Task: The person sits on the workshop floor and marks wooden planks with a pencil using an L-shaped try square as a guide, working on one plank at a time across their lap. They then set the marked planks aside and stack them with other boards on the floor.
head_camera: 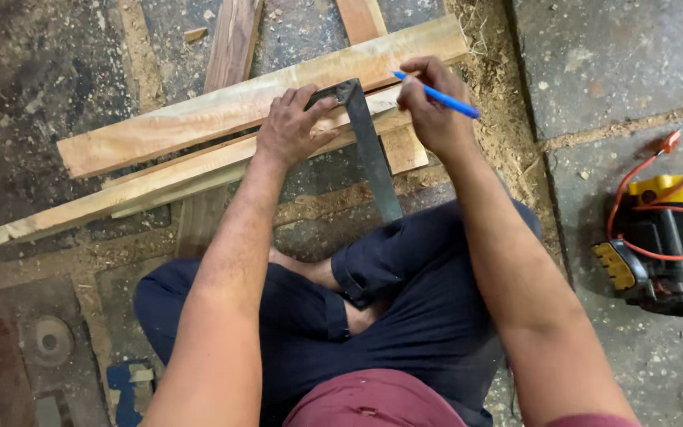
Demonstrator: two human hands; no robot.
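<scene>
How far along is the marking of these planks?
Done: two pale planks lie side by side on cross pieces, and the metal square is set across them. In hand: the left hand presses the square down while the right hand holds a blue pen at its edge. Left: no drawn line shows, and the yellow power saw sits untouched at the right.

**Quick count, floor level**

Two hands: left hand, right hand. One blue pen, one metal square. Two pale planks at 11 o'clock: upper plank, lower plank. One yellow power tool at 3 o'clock.
</scene>
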